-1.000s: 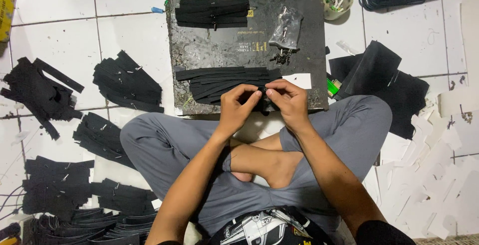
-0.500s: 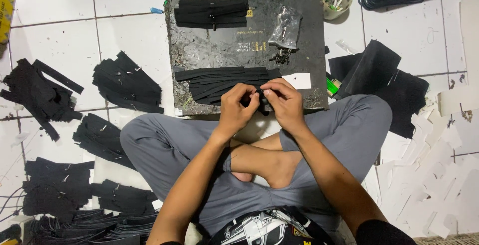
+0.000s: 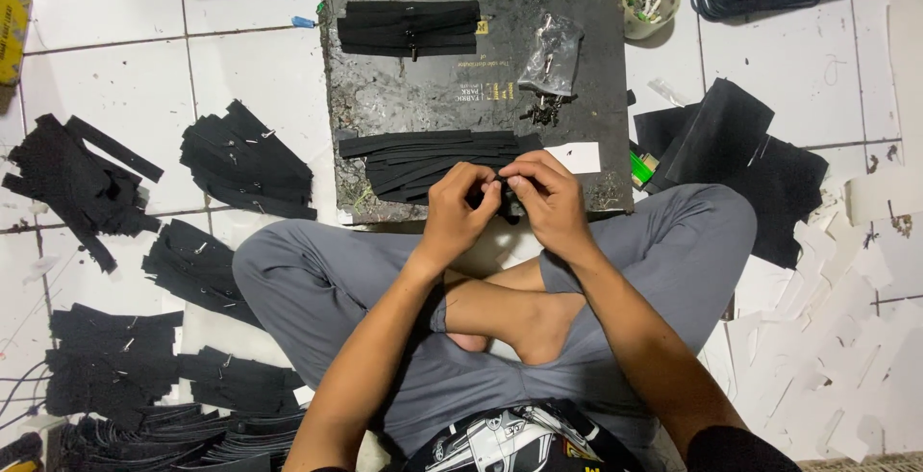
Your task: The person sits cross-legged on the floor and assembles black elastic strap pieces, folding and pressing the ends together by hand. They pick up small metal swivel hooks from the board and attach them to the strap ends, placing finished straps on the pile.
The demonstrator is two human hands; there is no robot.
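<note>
I sit cross-legged on the floor before a dark worn board (image 3: 577, 78). My left hand (image 3: 460, 205) and my right hand (image 3: 543, 201) meet at the board's near edge, both pinching one black strip (image 3: 507, 205) between the fingertips. Just beyond them lies a loose pile of black strips (image 3: 423, 157). A neater stack of black strips (image 3: 409, 28) rests at the board's far edge. A clear plastic bag of small metal parts (image 3: 550, 57) lies on the board's right side, with a few loose parts beside it.
Piles of black strips (image 3: 245, 160) cover the white tiles to my left. Black sheets (image 3: 745, 160) and white scraps (image 3: 846, 337) lie to my right. A small cup (image 3: 650, 1) stands beyond the board's far right corner. A white card (image 3: 577, 157) lies by my right hand.
Both hands stay together at the board's near edge; the fingers have shifted slightly on the strip. Nothing else has moved.
</note>
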